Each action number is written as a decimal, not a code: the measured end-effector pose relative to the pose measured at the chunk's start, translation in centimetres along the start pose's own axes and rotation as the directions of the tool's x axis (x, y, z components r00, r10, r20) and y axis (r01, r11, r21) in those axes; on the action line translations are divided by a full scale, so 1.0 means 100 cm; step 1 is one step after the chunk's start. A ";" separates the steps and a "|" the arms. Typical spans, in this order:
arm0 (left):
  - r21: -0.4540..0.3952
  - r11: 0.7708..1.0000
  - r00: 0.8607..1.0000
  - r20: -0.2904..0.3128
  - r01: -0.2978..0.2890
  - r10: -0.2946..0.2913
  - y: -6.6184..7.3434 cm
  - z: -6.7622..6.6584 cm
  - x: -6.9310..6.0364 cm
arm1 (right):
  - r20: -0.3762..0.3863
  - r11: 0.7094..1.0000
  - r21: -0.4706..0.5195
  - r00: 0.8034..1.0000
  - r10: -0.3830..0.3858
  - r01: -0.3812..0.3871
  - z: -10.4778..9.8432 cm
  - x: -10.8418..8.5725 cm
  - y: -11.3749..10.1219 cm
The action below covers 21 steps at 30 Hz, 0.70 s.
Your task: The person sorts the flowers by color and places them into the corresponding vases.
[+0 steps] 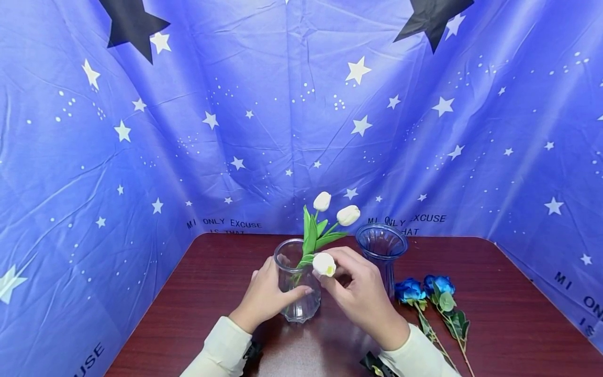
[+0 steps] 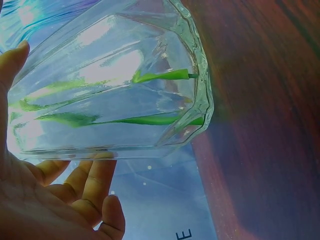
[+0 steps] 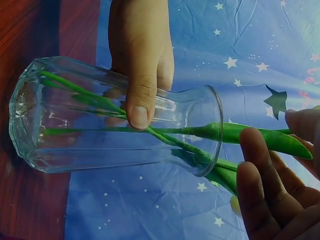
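Observation:
A clear glass vase (image 1: 299, 310) stands on the table, and my left hand (image 1: 266, 296) grips it round its side, thumb across the front. In the right wrist view the thumb presses on the glass below the flared rim. My right hand (image 1: 365, 288), above and right of the vase, pinches a white tulip (image 1: 324, 264) just below its bloom; that tulip's stem (image 3: 165, 130) runs down inside the glass. Two more white tulips, an upright one (image 1: 322, 201) and one leaning right (image 1: 348, 215), rise from the vase with green leaves (image 1: 309, 235).
A blue-tinted glass vase (image 1: 381, 246) with a flared rim stands just behind my right hand. Blue roses (image 1: 410, 289) with leafy stems lie to the right on the dark red wooden table (image 1: 188, 303). Blue star-printed cloth (image 1: 292, 104) hangs around the table's back and sides.

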<state>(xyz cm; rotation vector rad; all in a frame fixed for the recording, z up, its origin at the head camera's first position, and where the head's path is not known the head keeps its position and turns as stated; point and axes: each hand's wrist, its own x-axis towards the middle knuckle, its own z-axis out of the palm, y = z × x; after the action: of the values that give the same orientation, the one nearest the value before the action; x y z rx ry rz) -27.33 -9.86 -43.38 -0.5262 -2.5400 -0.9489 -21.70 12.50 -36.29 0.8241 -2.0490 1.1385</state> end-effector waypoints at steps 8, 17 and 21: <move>0.010 1.000 1.000 0.008 -0.006 0.006 0.001 0.000 0.003 | 0.024 0.998 -0.052 0.999 0.043 -0.042 -0.005 0.001 -0.003; 0.038 0.999 0.999 -0.038 -0.019 0.020 0.004 -0.009 0.002 | 0.050 0.992 -0.106 0.997 0.067 -0.061 -0.015 -0.004 -0.001; 0.040 0.999 0.996 -0.085 -0.025 0.029 0.010 -0.016 -0.003 | 0.051 0.988 -0.144 0.997 0.062 -0.055 -0.023 -0.011 0.002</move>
<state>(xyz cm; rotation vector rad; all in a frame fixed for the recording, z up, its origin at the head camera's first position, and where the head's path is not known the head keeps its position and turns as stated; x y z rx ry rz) -26.25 -10.34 -41.86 -0.4962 -2.4636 -0.8915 -20.69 14.80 -36.26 0.7365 -2.1849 0.9963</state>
